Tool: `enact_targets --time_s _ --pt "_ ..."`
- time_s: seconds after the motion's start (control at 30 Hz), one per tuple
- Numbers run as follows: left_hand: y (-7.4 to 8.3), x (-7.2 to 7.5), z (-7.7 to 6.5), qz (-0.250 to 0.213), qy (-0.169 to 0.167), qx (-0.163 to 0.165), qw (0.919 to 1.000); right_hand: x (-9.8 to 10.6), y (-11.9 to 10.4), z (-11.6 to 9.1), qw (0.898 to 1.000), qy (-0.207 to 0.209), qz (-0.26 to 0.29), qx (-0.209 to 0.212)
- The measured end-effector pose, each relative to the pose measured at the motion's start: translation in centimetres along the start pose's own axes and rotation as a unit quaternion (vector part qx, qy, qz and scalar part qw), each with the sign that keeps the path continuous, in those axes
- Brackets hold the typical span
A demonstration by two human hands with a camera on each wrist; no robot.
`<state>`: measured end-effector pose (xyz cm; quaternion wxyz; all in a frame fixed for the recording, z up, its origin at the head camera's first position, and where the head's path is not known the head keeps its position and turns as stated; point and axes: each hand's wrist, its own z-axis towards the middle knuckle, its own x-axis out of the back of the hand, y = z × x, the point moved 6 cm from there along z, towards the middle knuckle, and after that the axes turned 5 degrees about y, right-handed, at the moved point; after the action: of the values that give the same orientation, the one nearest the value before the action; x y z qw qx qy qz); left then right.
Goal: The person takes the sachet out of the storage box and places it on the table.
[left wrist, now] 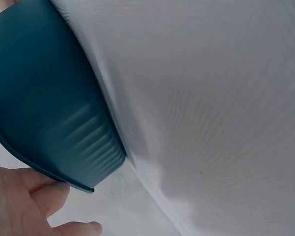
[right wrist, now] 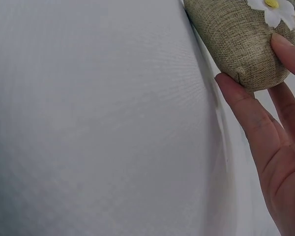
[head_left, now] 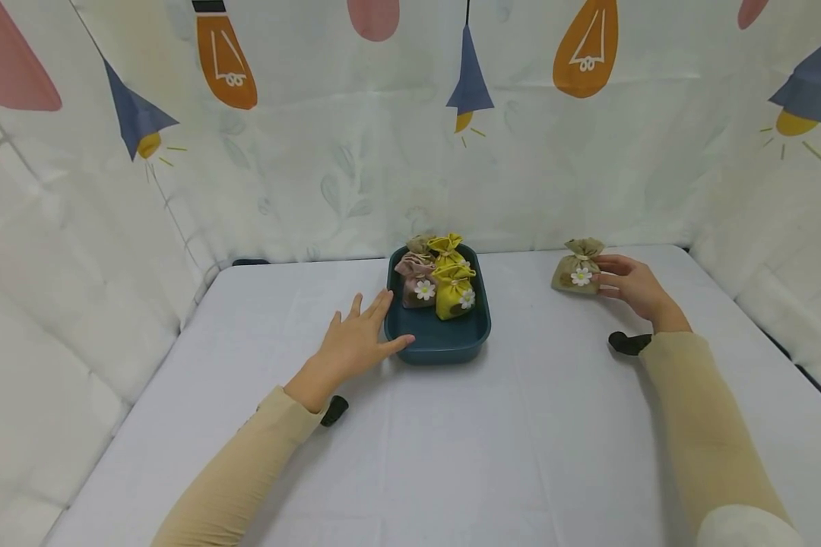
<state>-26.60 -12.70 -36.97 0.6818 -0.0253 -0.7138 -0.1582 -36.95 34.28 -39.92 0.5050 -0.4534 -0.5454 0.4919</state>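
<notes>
Behind everything is a white cloth backdrop (head_left: 383, 175) printed with orange bulbs and blue lampshades. Before it spreads the white cloth-covered tabletop (head_left: 451, 448). Near the middle of its far edge sits a dark teal, rounded oblong tray (head_left: 434, 354) with a raised rim, its front part bare inside.

The left hand (head_left: 356, 338) is at the tray's left side, fingers spread and nearly straight, touching the rim without curling round it. The right hand (head_left: 632, 289), well apart on the right, grips a greenish-beige woven fabric pouch (head_left: 565, 276) by its right side, thumb on the front face and fingers round the edge. Whether the pouch's base touches the tabletop, I cannot tell.

Four smaller-looking drawstring pouches stand bunched toward the back of the tray: two yellow fabric pouches (head_left: 454, 298) on the right, a dusty-pink fabric pouch (head_left: 410, 292) on the left and a beige fabric pouch (head_left: 420, 243) behind it.

Smallest is the white daisy (head_left: 581, 276) on the gripped pouch. A good hold here would be light, I judge: press the filled body rather than the daisy or gathered neck, keep it upright, and let the left fingers steady the rim.
</notes>
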Motion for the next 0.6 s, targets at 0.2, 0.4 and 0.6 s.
enact_targets --time_s 0.2,0.4,0.6 --pt "-0.09 -0.06 0.05 -0.002 -0.001 0.0 1.0 0.16 0.49 0.25 1.0 0.001 0.001 -0.003" --pt "-0.03 0.15 -0.06 -0.001 0.003 -0.003 1.0 0.26 0.48 0.49 1.0 -0.001 -0.026 -0.002" --pt "0.08 0.13 -0.02 0.0 0.005 -0.005 1.0 0.48 0.51 0.59 0.996 -0.001 -0.088 -0.021"
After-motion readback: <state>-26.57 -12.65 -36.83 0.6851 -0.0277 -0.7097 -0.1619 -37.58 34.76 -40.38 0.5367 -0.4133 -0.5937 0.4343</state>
